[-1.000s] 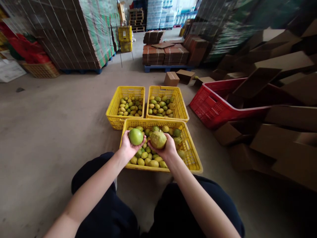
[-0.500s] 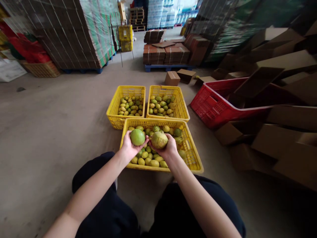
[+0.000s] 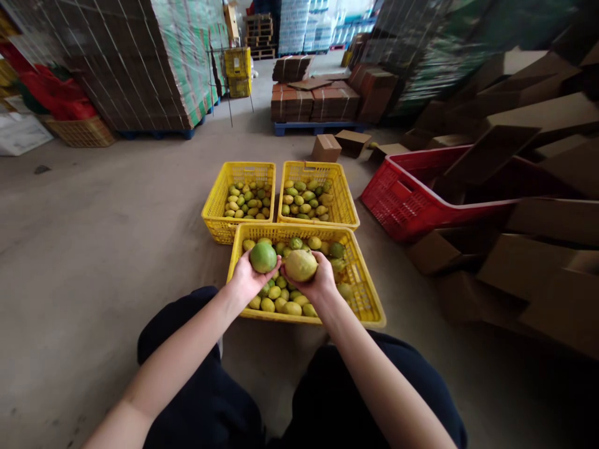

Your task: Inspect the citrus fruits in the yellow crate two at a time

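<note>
Cupped in my left hand (image 3: 246, 279) is a round, smooth green citrus fruit (image 3: 263, 257). My right hand (image 3: 321, 280) has its fingers round a larger, yellowish-green citrus fruit (image 3: 301, 265). Both hands hang close together over the near yellow crate (image 3: 367, 293), fingertips almost meeting. Loose yellow and green fruits (image 3: 292, 308) lie inside that crate, partly hidden by my hands. Behind it stand a left yellow crate (image 3: 213, 209) and a right yellow crate (image 3: 347, 202), each with smaller yellow-green fruits in it.
To the right, a red crate (image 3: 397, 209) sits among a heap of cardboard boxes (image 3: 524, 262). Farther off, flattened cartons are stacked on a blue pallet (image 3: 318, 128). A small carton (image 3: 326, 148) lies before it. Wrapped stacks (image 3: 187, 62) rise at the left.
Both fruits have turned in my hands: the left one shows a darker green side, the right one a smoother, paler side. The hands keep nearly the same place.
</note>
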A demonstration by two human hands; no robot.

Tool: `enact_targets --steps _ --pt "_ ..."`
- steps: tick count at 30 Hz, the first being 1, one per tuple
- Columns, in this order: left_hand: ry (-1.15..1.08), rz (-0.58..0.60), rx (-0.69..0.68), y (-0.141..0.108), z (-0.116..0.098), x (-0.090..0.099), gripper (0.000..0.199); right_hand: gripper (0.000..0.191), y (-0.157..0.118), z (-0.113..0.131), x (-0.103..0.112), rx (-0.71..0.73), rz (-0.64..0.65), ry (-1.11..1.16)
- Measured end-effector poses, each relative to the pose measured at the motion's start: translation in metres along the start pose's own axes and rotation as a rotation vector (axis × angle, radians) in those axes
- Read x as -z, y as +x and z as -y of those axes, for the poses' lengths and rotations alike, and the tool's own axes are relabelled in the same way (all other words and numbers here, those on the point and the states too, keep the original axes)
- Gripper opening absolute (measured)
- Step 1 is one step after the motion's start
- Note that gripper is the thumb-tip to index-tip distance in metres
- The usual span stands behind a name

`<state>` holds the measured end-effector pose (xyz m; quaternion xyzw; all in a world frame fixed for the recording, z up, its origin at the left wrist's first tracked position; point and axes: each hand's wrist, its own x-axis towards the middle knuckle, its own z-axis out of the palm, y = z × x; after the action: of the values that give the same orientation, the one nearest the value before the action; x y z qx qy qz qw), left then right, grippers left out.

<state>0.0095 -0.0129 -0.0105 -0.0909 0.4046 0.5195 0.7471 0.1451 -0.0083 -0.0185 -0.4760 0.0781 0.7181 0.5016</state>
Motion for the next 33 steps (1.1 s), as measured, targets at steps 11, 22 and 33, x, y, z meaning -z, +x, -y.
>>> enact_targets --steps 11,22,33 --pt "0.149 0.224 -0.186 -0.012 -0.004 -0.004 0.028 0.017 -0.014 -0.003 -0.002 0.21 0.22 -0.16" --pt "0.484 0.353 -0.675 -0.018 0.002 -0.003 0.035 0.024 -0.017 -0.014 0.003 0.746 0.384 -0.388" --pt "0.458 0.326 -0.773 -0.019 0.004 0.001 0.031 0.027 -0.023 -0.011 0.003 0.854 0.393 -0.439"
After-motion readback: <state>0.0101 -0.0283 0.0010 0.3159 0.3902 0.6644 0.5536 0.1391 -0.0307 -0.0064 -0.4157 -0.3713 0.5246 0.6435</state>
